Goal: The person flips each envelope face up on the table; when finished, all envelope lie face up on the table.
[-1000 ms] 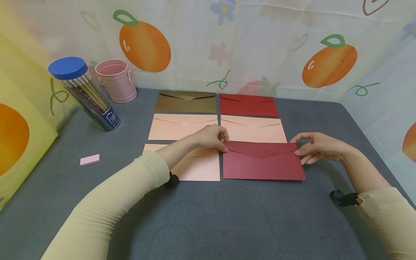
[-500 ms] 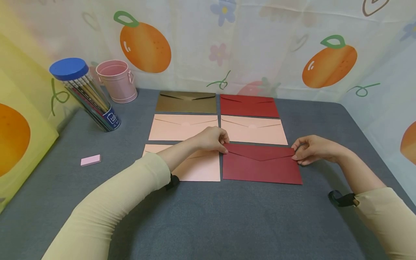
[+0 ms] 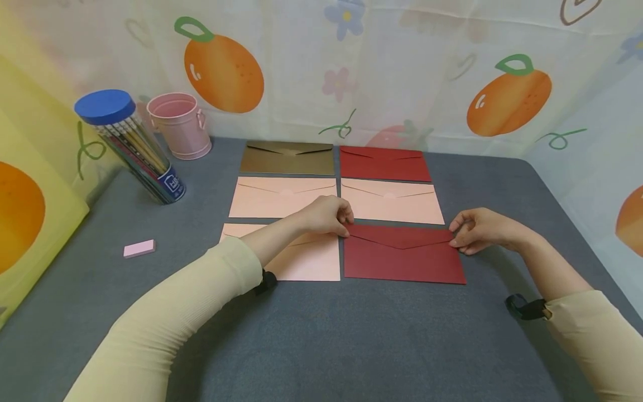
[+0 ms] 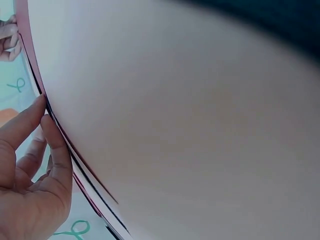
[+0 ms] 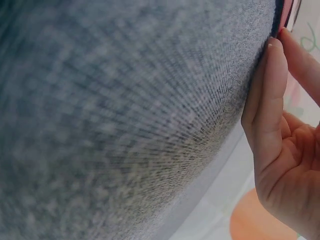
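Observation:
A dark red envelope point(image 3: 402, 262) lies on the grey table, its pointed flap facing up. My left hand point(image 3: 329, 215) pinches its upper left corner between thumb and fingertips; the left wrist view shows this hand point(image 4: 37, 175) from the side at the table surface. At the right edge, near the upper corner, my right hand point(image 3: 484, 230) holds the envelope with thumb and curled fingers. A pale pink envelope point(image 3: 311, 262) lies directly left of it, partly covered by my left forearm. Another pale pink envelope point(image 3: 392, 206) lies just behind it.
Behind are a third pale pink envelope point(image 3: 271, 198), a gold-brown envelope point(image 3: 288, 162) and a bright red envelope point(image 3: 384, 167). At left stand a blue-lidded tube of pencils point(image 3: 133, 148) and a pink bucket point(image 3: 181, 131). A small pink block point(image 3: 139, 248) lies nearer. A printed curtain point(image 3: 301, 67) borders the table.
The dark red envelope's right side has come down and slightly toward me, so it now lies level in the front row. My right hand moved a little left with it; my left hand barely moved.

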### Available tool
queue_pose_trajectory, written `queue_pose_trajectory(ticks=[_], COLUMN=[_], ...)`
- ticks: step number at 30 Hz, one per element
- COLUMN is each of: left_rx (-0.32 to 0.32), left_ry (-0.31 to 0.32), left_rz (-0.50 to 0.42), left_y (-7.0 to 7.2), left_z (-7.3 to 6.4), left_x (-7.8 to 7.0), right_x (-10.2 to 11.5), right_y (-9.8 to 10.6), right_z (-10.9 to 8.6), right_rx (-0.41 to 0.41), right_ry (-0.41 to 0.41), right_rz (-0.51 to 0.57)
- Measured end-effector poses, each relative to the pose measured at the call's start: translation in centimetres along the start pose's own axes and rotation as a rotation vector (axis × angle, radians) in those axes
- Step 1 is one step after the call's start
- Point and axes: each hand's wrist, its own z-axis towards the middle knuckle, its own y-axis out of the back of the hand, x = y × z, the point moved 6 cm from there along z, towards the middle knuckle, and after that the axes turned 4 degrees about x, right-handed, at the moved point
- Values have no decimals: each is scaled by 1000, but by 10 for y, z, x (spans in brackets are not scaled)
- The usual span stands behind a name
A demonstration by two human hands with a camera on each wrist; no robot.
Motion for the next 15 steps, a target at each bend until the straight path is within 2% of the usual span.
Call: queue_pose_trajectory(ticks=[6,9,12,15], left_rx=[-10,-24,-45,-90], left_ry=[29,19,1,-23], left_rz=[-28,-52,-61,-40], left_y=[4,7,13,23], left_z=[-3,-2,-3,-7], left_x=[2,0,-2,-6], right_x=[4,5,8,15], right_y=[-1,0,3,8], right_z=[3,3,1,-3], right_rx=[3,-9,-37,-101], right_ry=[9,5,16,48], right_rz=[-1,-16,-53,-91])
